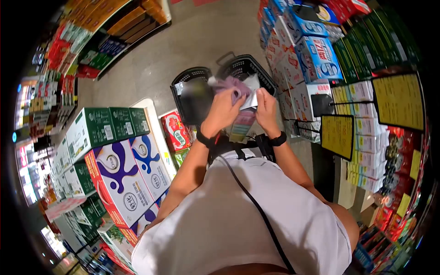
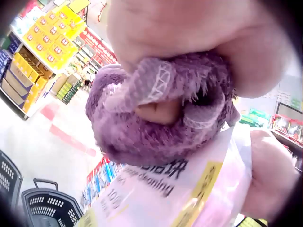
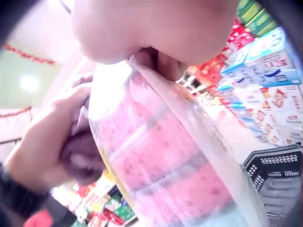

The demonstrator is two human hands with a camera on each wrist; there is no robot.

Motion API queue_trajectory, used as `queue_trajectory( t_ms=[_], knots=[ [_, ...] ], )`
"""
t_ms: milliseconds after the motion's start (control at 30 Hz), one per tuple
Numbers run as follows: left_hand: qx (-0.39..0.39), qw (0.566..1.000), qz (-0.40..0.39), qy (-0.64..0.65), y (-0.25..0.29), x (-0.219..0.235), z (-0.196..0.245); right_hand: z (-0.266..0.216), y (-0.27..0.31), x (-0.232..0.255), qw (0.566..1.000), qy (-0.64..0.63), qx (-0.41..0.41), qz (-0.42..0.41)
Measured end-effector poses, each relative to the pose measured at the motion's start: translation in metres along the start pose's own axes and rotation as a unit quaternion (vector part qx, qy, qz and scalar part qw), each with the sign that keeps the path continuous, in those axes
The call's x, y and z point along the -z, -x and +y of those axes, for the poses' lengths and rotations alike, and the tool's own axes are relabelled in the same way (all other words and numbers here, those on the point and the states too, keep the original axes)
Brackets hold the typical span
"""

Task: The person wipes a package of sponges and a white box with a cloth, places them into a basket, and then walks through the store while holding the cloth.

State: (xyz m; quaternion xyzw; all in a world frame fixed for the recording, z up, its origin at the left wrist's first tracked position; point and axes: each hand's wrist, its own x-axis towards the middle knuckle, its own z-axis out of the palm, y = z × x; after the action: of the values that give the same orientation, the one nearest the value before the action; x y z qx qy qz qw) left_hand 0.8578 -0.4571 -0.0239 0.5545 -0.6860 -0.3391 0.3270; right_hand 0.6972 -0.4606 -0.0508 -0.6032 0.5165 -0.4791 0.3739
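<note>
A fluffy purple cloth [image 2: 137,142] with white stitching is gripped by my left hand [image 1: 220,110], bunched around a finger in the left wrist view. My right hand [image 1: 266,107] pinches the top of a clear plastic pack of sponges [image 3: 161,161]. Pink sponges show through the film, stacked in a row, with a pale green one lowest. Printed lettering and a yellow strip mark the pack's other face in the left wrist view. Cloth and pack are held close together in front of the waist, above two black shopping baskets. The right fingertips are partly hidden behind the hand.
One black basket [image 1: 174,94] stands at left and a second black basket [image 1: 269,81] at right on the grey floor [image 1: 183,32]. Purple-and-white milk cartons [image 1: 130,181] are stacked on the left. On the right, boxes [image 1: 319,57] and yellow price signs [image 1: 337,137] line the shelf.
</note>
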Motion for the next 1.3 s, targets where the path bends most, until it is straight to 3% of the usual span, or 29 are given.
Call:
queue_trajectory(
  t_ms=[100,133,200,267,333,400,467,533,567,700,767,800,867,933,1000,1033,1067,1133,1300],
  knots=[
    [-0.179,0.983,-0.009,-0.044,0.021,-0.042,0.02,0.016,0.016,0.055,0.998,-0.008,-0.035,0.052],
    [-0.191,0.981,-0.029,-0.034,0.021,-0.049,0.027,0.02,0.021,0.072,0.998,-0.009,-0.026,0.057],
    [-0.012,0.978,-0.192,0.078,0.018,-0.053,0.042,0.024,0.032,0.1,0.995,0.005,-0.042,0.094],
    [0.012,0.987,-0.075,0.144,0.012,-0.067,0.039,0.019,0.041,0.122,0.996,0.015,-0.045,0.078],
    [0.128,0.95,-0.067,0.278,-0.007,-0.065,0.045,0.015,0.052,0.132,0.994,0.04,-0.038,0.093],
    [0.097,0.956,-0.057,0.272,-0.031,-0.069,0.053,0.005,0.065,0.131,0.992,0.063,-0.036,0.102],
    [-0.064,0.986,-0.069,0.137,-0.042,-0.071,0.092,-0.012,0.072,0.12,0.99,0.086,0.001,0.116],
    [-0.287,0.953,-0.087,0.041,-0.045,-0.098,0.086,-0.014,0.08,0.114,0.978,0.129,-0.019,0.164],
    [-0.28,0.945,-0.158,0.058,-0.036,-0.106,0.095,-0.017,0.085,0.114,0.967,0.132,-0.026,0.215],
    [-0.343,0.891,-0.288,0.074,-0.011,-0.126,0.108,-0.015,0.125,0.134,0.907,0.155,-0.088,0.383],
    [-0.419,0.815,-0.393,0.078,0.003,-0.12,0.115,-0.013,0.152,0.14,0.871,0.133,-0.108,0.461],
    [-0.433,0.8,-0.407,0.084,0.008,-0.121,0.117,-0.017,0.165,0.143,0.858,0.14,-0.11,0.482],
    [-0.364,0.79,-0.486,0.083,0.017,-0.128,0.118,-0.024,0.192,0.15,0.846,0.115,-0.147,0.5],
    [-0.374,0.786,-0.484,0.089,0.016,-0.15,0.1,-0.035,0.222,0.159,0.832,0.138,-0.172,0.508],
    [-0.167,0.835,-0.519,0.076,0.012,-0.159,0.103,-0.057,0.249,0.167,0.83,0.168,-0.19,0.497],
    [-0.177,0.852,-0.485,0.09,0.01,-0.169,0.1,-0.067,0.263,0.171,0.83,0.157,-0.202,0.496],
    [-0.094,0.871,-0.457,0.155,0.01,-0.187,0.106,-0.079,0.286,0.175,0.814,0.156,-0.204,0.521],
    [-0.173,0.873,-0.432,0.148,0.003,-0.215,0.108,-0.099,0.31,0.186,0.846,0.121,-0.189,0.484],
    [-0.18,0.852,-0.463,0.164,0.034,-0.256,0.167,-0.115,0.397,0.222,0.818,0.07,-0.192,0.537]
  ],
)
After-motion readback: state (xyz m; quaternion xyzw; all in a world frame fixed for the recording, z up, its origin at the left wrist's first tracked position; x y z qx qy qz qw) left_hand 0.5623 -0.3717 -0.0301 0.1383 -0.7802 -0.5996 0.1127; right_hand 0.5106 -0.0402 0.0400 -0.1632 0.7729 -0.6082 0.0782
